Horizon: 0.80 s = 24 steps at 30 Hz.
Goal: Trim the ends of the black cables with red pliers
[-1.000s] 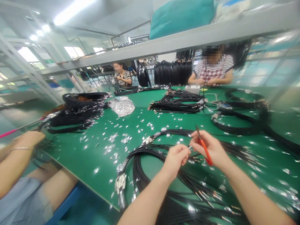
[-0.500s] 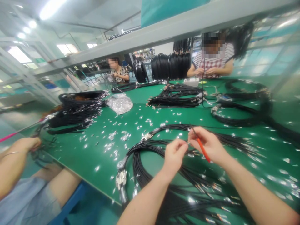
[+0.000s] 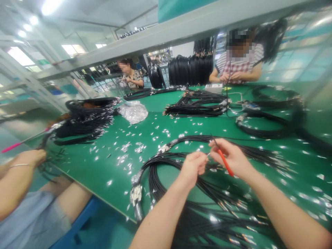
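Note:
My left hand [image 3: 192,166] is closed in a pinch on the end of a thin black cable, just left of my right hand. My right hand [image 3: 230,156] is closed around an orange-handled tool [image 3: 223,160], whose dark tip points up and left toward the pinched cable end. Both hands hover over a large loop of black cables [image 3: 166,180] with metal connectors, lying on the green table [image 3: 109,166]. Small silver metal pieces [image 3: 124,148] are scattered across the tabletop around the cables.
More black cable bundles lie at the left [image 3: 85,121], the centre back [image 3: 199,105] and the right [image 3: 275,117]. A clear bag of metal parts [image 3: 133,111] sits behind. A person's arm [image 3: 18,180] rests at the left edge; two other people work across the table.
The view has shifted slightly; my hands sit a little higher in the picture, still pinching the cable end and holding the tool. The neighbour's hand at left has moved a little.

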Motion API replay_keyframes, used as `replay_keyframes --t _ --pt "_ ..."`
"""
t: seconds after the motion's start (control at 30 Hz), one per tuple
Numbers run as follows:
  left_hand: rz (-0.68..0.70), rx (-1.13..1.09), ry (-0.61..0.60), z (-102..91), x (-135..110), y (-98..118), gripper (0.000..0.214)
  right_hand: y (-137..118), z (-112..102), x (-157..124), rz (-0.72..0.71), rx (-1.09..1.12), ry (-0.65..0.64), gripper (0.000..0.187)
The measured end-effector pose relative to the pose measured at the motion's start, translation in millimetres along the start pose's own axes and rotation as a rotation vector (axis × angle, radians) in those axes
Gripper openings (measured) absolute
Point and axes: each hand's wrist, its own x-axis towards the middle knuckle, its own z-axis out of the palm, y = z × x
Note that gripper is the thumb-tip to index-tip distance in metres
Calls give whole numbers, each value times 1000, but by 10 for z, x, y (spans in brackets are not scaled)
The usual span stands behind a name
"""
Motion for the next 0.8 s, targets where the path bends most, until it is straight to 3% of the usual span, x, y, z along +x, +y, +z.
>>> replay_keyframes --t 0.13,0.27,0.47,0.8 --pt "93 -89 99 -18 4 38 25 35 -107 -15 2 -415 -19 25" --pt "144 -96 171 1 -5 62 27 12 -86 -38 -84 -620 -81 31" --pt "158 -98 175 2 13 14 27 -31 54 -30 -126 -678 -95 28" --pt "183 -33 185 -18 24 -13 24 -27 27 -49 -119 -630 -112 28"
